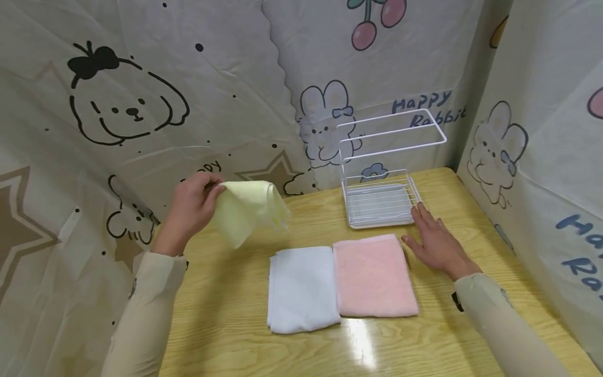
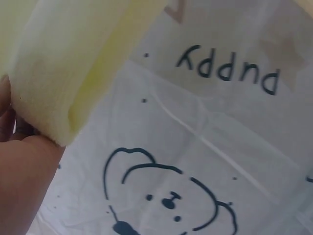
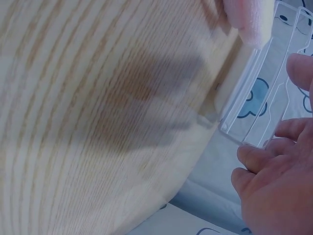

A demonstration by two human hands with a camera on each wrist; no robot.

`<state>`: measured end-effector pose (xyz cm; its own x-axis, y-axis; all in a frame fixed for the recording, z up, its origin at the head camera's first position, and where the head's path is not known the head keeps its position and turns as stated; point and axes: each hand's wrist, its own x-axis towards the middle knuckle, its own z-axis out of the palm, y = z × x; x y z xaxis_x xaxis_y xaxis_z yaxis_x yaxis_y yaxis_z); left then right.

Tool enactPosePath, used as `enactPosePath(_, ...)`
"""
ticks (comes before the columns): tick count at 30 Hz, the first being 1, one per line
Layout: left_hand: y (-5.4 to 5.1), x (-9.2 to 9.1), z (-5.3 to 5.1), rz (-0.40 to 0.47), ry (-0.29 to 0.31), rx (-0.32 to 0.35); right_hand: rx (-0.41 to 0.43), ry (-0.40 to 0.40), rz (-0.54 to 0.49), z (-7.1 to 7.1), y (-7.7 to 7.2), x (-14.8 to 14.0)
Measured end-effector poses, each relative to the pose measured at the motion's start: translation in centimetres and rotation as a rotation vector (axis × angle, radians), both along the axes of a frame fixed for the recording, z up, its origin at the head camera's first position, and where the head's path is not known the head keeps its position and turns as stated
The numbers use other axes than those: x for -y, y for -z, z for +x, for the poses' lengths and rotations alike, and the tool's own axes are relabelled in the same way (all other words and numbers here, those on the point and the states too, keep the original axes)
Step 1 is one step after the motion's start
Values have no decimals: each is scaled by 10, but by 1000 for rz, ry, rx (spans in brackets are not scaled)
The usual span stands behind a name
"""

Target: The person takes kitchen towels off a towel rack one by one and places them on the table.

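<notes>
A folded pale yellow towel (image 1: 252,209) hangs from my left hand (image 1: 195,201), which pinches it by its upper left edge above the table. In the left wrist view the thumb and fingers grip the yellow towel (image 2: 63,73) at a folded corner. On the right, my right hand (image 1: 438,241) reaches with extended fingers to the right side of a white wire rack (image 1: 379,204); the fingertips appear to touch it. Its wire side (image 3: 264,117) shows in the right wrist view too. A folded pink towel (image 1: 374,277) lies just left of that hand, side by side with a folded white towel (image 1: 303,290).
The wood-grain table (image 1: 386,345) carries the towels and the rack. Printed cloth (image 1: 226,78) stands behind and along both sides. The rack's raised upper frame (image 1: 393,136) leans up in front of the back cloth.
</notes>
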<state>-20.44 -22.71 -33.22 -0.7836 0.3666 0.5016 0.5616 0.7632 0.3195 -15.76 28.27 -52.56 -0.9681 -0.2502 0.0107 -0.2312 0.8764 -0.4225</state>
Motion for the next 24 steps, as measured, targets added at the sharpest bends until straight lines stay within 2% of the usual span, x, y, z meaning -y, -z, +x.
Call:
enactPosePath(8,21,21,7,-20,7,16,9,-2,2,0,1,-2)
enactPosePath(19,53,54,8,-15,-3,70,7,-2,0,-1,3,0)
enactPosePath(24,69,67,8,-13,15,80,-3,-3,1,0,3,0)
